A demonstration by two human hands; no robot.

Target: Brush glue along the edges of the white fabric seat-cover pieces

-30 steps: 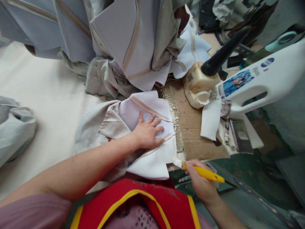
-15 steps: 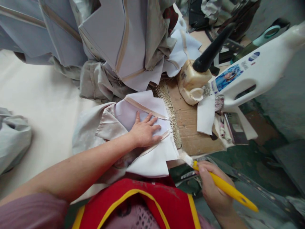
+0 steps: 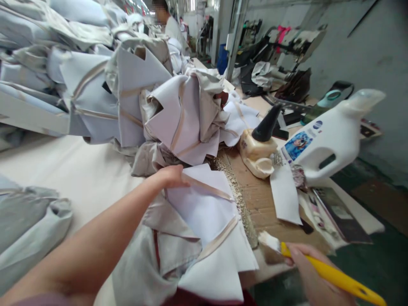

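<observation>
In front of me lies a grey cloth piece with white stiff panels [image 3: 204,208] and tan tape strips along its seams. My left hand [image 3: 174,176] is at its far left corner, with the fingers closed on the panel edge and partly hidden. My right hand [image 3: 310,272] grips a paintbrush [image 3: 334,272] by its yellow handle. The white bristles point left, low over the front edge of the cardboard [image 3: 255,191], just right of the cloth piece. A glue-crusted strip [image 3: 237,191] runs along the panel's right edge.
Similar cloth pieces [image 3: 127,93] are heaped behind and to the left. A crusted pot with a black cone [image 3: 256,148], a large white jug [image 3: 331,136] and a phone-like slab [image 3: 341,214] stand or lie at right. A person [image 3: 174,27] is in the background.
My view has tilted up. My left hand has gone from lying flat and spread on the panel to its far left corner. My right hand still holds the paintbrush, its bristles now by the cardboard.
</observation>
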